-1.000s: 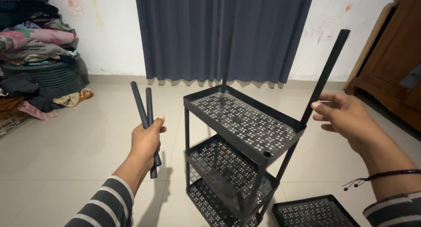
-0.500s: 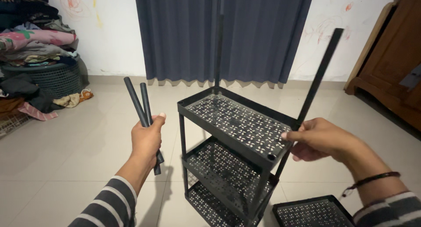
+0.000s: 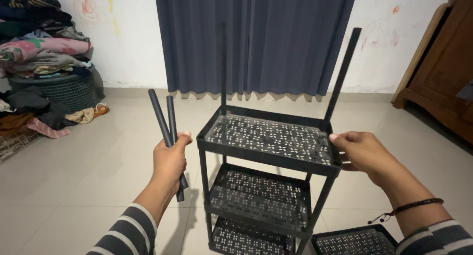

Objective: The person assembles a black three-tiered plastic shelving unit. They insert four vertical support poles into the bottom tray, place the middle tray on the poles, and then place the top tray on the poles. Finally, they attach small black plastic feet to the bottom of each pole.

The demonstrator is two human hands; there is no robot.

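Observation:
A black three-tier rack [image 3: 268, 159] with perforated shelves stands on the tiled floor in front of me. Two black poles rise from its top shelf, one at the back left [image 3: 223, 68] and one at the back right [image 3: 341, 70]. My left hand [image 3: 169, 160] is closed around two loose black rods [image 3: 165, 122], held upright just left of the rack. My right hand [image 3: 362, 152] grips the right edge of the top shelf, thumb on the rim.
A loose black perforated shelf [image 3: 354, 241] lies on the floor at the lower right. A basket piled with clothes [image 3: 49, 68] stands at the left wall. Dark curtains [image 3: 256, 38] hang behind, and a wooden cabinet [image 3: 443, 77] stands at the right.
The rack has turned so its long side faces me. My right hand came down off the right pole onto the top shelf's edge. The left hand kept the two rods.

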